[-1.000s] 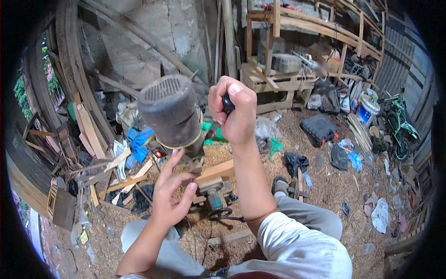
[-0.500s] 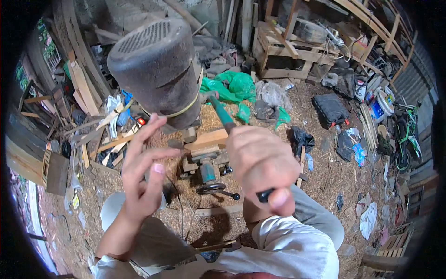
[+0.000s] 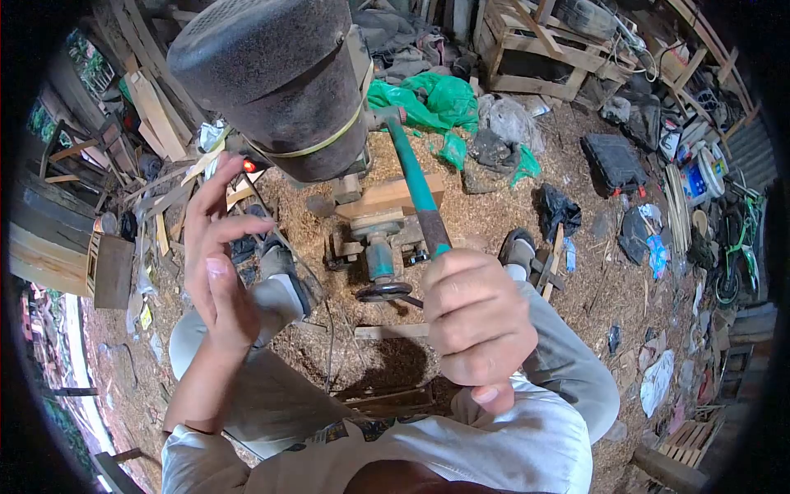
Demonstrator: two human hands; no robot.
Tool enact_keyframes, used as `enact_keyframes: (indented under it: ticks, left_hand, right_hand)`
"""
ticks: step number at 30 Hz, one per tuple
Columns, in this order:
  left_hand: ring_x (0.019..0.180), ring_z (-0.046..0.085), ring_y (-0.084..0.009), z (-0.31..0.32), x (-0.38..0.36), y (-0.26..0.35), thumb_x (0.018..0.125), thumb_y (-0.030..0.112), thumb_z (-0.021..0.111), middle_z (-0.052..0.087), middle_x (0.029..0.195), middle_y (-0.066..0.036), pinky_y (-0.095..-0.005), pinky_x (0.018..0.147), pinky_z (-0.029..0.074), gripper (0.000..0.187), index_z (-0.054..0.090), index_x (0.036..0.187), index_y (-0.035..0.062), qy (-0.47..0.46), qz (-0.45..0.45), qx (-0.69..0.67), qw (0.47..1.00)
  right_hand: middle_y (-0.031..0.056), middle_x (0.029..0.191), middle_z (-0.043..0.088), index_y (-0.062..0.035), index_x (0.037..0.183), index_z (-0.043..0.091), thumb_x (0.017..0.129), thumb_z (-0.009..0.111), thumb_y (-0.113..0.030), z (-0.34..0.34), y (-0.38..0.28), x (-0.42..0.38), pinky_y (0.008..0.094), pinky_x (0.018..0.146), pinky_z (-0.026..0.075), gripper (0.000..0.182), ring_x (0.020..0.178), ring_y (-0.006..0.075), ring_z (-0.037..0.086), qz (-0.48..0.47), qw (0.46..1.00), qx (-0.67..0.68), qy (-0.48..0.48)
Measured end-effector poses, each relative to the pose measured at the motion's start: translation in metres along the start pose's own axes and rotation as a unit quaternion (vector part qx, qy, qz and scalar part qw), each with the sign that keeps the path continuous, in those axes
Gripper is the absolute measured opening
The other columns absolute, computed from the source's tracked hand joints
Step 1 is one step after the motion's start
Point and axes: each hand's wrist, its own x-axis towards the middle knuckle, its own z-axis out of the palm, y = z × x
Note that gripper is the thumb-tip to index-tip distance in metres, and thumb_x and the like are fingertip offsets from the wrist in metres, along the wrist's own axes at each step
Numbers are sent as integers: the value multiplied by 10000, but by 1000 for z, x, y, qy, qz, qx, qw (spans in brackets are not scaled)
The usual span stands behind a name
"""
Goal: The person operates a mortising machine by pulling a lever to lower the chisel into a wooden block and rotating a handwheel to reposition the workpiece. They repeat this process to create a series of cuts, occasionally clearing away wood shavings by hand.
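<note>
In my right hand (image 3: 479, 321) is a hammer (image 3: 411, 169) with a green and dark handle, my fingers wrapped round its lower end. The handle points up and away from me, its head overlapping the yellow band's side of a big dark cylindrical housing (image 3: 271, 90). My left hand (image 3: 218, 263) is raised at the left, fingers apart and holding nothing, below that housing. Between my hands, a wooden block (image 3: 395, 196) lies at a metal vise-like fixture (image 3: 378, 255) with a round handwheel (image 3: 383, 292) at its near end.
Wood chips cover the ground (image 3: 354, 354). Green plastic (image 3: 436, 99) lies beyond the housing; a black case (image 3: 615, 163) and a black bag (image 3: 558, 212) are at the right. Scrap wood (image 3: 156, 115) leans at the left. A cable (image 3: 309, 272) runs near my left foot (image 3: 284, 272).
The view has shifted, bringing the housing and fixture higher in the frame. More of the hammer's handle shows. My left hand sits farther left and higher in view, fingers still apart.
</note>
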Motion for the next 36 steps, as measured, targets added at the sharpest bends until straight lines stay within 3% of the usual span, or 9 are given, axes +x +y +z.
enact_keyframes:
  ticks: [14,20,23,25,26,27,30,34,36]
  left_hand:
    - [1526,417,-495,-8,-9,-18,1144,457,336,504,1547,-335,-619,1263,279,632,740,974,1,-42,6,20,999]
    - [1531,412,-494,-13,-10,-11,1140,441,361,497,1560,-328,-605,1263,289,610,758,973,10,-67,8,7,998]
    - [1533,434,-452,-17,-11,6,1080,305,528,524,1558,-295,-585,1273,289,419,784,950,-1,-139,-13,-32,990]
    - [1540,453,-400,-16,-18,25,954,141,677,559,1552,-255,-586,1282,289,192,806,934,0,-161,-167,-137,963]
    - [1510,514,-353,-28,-17,14,868,73,755,596,1552,-168,-608,1288,286,77,809,906,33,-246,-28,-9,969]
    - [1510,514,-353,-33,-19,14,868,73,755,596,1552,-168,-608,1288,286,77,809,906,33,-238,-29,-12,971]
    - [1400,630,-292,-48,-26,22,923,234,789,678,1473,-73,-658,1287,289,133,811,931,103,-366,66,-10,928]
    - [1361,652,-254,-60,-36,8,961,279,772,687,1446,-84,-625,1253,381,174,794,1058,136,-461,169,-15,871]
    - [1345,658,-268,-71,-39,-2,966,274,765,687,1440,-96,-607,1245,399,183,786,1069,124,-457,183,-25,870]
  right_hand:
    - [33,539,452,-83,592,507,1004,429,-351,19,-3,-33,402,525,380,498,450,212,450,-23,997,-21,75]
    - [41,585,548,-95,644,578,1066,363,-387,5,-7,-34,427,639,472,556,515,221,548,2,1000,-5,-6]
    - [47,611,573,-85,662,609,1072,336,-394,3,-14,-34,441,683,481,582,547,229,566,36,999,-7,-21]
    - [43,632,591,-84,678,633,1073,325,-408,1,-17,-32,445,714,484,596,573,233,581,71,997,3,-43]
    - [43,618,596,-87,664,638,1092,296,-462,1,-17,-30,444,709,486,664,551,239,577,76,996,8,-43]
    - [43,618,596,-87,664,638,1092,296,-462,2,-21,-26,444,709,486,664,551,239,577,77,996,10,-51]
    - [57,525,582,-79,565,633,1093,118,-697,16,-38,-9,430,701,484,963,503,256,557,249,967,32,47]
    - [74,481,561,-70,458,599,991,-9,-872,11,-50,28,376,686,453,1139,450,290,501,483,876,-10,-16]
    - [54,484,559,5,618,708,975,-70,-873,19,-56,48,335,719,456,1226,439,230,509,601,796,-60,-50]
